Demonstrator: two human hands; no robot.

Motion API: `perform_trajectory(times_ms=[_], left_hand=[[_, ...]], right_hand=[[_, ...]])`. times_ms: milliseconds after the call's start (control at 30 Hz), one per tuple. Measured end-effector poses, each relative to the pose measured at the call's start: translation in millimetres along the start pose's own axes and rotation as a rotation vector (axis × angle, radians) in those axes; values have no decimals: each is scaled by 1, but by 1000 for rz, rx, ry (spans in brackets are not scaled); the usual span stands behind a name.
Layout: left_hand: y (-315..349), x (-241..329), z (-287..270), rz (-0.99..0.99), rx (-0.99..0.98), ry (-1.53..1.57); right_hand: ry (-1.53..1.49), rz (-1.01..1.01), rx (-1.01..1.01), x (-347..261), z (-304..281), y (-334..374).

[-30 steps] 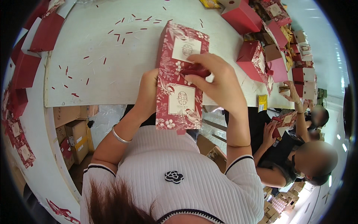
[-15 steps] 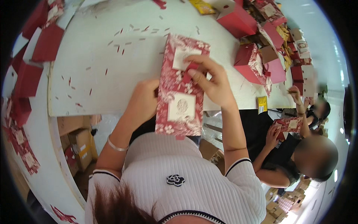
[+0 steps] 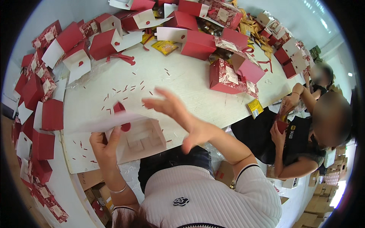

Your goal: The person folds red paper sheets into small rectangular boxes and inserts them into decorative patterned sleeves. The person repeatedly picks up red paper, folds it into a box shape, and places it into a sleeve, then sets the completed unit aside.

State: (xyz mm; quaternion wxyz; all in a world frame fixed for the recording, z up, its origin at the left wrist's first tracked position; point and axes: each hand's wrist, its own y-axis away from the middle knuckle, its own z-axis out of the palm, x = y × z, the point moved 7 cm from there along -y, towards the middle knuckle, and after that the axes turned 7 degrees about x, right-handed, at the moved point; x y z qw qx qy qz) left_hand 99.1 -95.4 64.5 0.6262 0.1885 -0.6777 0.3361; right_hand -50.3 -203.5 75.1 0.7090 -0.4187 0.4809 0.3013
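A gift box (image 3: 155, 133) stands open near the table's front edge, its white inside facing up and a lid flap blurred by motion. My left hand (image 3: 104, 148) pinches the box's left edge between thumb and fingers, close to a dark red round spot. To the right, my right hand (image 3: 178, 117) is in the air with its fingers spread, holding nothing. It is partly smeared by motion and apart from the box. Small dark red strips (image 3: 129, 88) lie scattered on the table beyond the box.
Open red boxes (image 3: 102, 43) line the table's left and far sides. A floral box (image 3: 226, 78) stands to the right, and a yellow packet (image 3: 255, 108) lies at the table edge. Red ribbon (image 3: 122, 58) lies further back. A co-worker (image 3: 296, 136) handles a red box at right.
The floral box has been opened and now shows its white inside, lower and further left. My right hand has let go of it and spread its fingers. The view has shifted toward the far table.
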Motion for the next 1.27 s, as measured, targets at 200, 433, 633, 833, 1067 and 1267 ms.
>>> perform_trajectory(times_ms=[200, 433, 633, 833, 1067, 1267], left_hand=[[12, -41, -6, -233, 53, 183], [11, -51, -24, -210, 55, 55], [22, -73, -13, -14, 127, -53], [39, -56, -6, 300, 124, -920], [40, -68, -3, 303, 158, -1038], [41, -68, -5, 260, 180, -1031]], right_hand=[[193, 268, -143, 12, 26, 19], [-331, 21, 378, -68, -154, -37], [619, 96, 77, -13, -61, -40], [1293, -361, 128, 56, 0, 11], [1275, -258, 8, 92, 3, 23], [1285, -276, -1, 93, 4, 24]])
